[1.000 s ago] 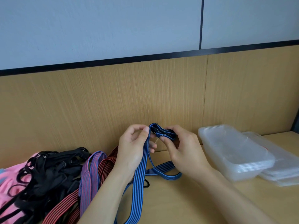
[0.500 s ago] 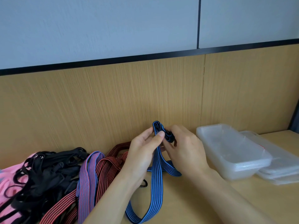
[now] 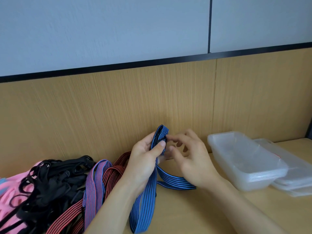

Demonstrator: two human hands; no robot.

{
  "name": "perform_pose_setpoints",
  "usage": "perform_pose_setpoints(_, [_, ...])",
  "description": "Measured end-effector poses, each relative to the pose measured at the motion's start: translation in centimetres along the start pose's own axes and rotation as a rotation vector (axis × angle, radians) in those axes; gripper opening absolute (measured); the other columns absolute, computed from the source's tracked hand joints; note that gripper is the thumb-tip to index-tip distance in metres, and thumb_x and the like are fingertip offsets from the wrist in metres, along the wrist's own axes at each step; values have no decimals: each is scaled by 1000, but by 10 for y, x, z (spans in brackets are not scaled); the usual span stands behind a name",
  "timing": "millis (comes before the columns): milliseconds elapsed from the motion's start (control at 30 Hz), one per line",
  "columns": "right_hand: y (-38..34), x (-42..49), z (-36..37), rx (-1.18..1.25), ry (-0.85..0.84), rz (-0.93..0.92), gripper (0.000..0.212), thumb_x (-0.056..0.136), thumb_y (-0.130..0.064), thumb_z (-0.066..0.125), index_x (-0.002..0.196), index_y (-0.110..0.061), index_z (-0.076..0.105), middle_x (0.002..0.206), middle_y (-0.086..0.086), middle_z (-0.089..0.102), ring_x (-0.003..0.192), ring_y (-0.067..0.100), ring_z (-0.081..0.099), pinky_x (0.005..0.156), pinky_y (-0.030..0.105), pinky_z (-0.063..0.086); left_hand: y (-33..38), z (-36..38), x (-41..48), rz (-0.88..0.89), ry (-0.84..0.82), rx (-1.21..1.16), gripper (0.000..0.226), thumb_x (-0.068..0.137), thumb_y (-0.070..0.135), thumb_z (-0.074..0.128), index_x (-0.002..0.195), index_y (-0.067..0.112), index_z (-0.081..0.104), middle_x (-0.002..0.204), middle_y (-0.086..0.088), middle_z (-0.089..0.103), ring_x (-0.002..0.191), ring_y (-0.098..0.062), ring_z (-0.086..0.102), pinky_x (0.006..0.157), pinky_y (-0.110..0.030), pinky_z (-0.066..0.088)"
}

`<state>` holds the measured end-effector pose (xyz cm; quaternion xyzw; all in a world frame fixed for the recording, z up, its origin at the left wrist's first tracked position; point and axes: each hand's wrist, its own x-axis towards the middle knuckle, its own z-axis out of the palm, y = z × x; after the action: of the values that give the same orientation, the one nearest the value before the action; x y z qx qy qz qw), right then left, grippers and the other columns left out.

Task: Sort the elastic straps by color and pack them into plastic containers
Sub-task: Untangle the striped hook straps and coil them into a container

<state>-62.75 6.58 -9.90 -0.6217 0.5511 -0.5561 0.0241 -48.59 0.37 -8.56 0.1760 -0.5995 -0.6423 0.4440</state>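
1. Elastic straps (image 3: 55,183) are heaped at the lower left of the frame. From the edge inward there are pink straps (image 3: 11,190), a tangle of black straps (image 3: 50,168), a purple strap (image 3: 94,179) and red straps (image 3: 113,174), all overlapping on the table (image 3: 194,215).
2. At centre, the left hand (image 3: 143,162) has its fingers and thumb curled round the folded end of the blue strap (image 3: 143,200), and the thumb presses the folds flat. The rest of the strap hangs in a long loop toward the bottom edge. One run lies on the table beneath the other wrist.
3. Just right of centre, the right hand (image 3: 190,159) has loosely curved fingers with gaps showing between them, and the index tip is at the top of the fold. It is blurred, so I cannot tell whether it pinches the strap or only touches it.
4. At right is a nested stack of clear plastic containers (image 3: 253,166), with flat lids (image 3: 302,176) just beside it at the frame edge. The blue strap is not yet in a container.
5. Judgement: the step in hand is folding the blue strap into a compact bundle.
   - Clamp the laps firmly under the left thumb, because elastic will likely spring open.
   - Feed the slack with the right hand in even, untwisted laps.
   - Lift the tail clear of the red straps.
   - Size the bundle to sit inside the top container.
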Motion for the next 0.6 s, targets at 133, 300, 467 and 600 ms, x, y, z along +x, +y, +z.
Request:
perform_pose_setpoints(133, [3,7,-2,188,146,193,24,94,-24,69,117,-30,65,110,-11,57,93,7,60,81,17,46,1,2,2,-82,-59,-53,37,98,2,51,132,12,59,92,-12,71,68,-19,59,52,-22,45])
perform_pose_setpoints(300, [0,11,-8,441,-35,256,9,97,-23,66,100,-20,74,96,6,75,91,14,70,86,29,54,3,7,-3,-159,-155,-146,54,85,9,58,138,12,49,73,-14,58,57,-22,48,48,-22,40])
perform_pose_setpoints(467, [-7,18,-15,512,-2,191,9,97,-9,65,94,-8,73,80,7,73,73,14,66,70,25,54,7,7,-4,-203,-187,-99,38,89,21,59,125,8,60,88,-17,63,57,-21,53,51,-26,45])
perform_pose_setpoints(600, [-19,37,-26,426,36,102,12,93,-8,69,91,-20,73,78,-5,75,70,4,65,68,16,50,16,6,0,-238,-239,-88,24,92,30,55,107,10,58,76,-4,50,56,-14,46,56,-27,44])
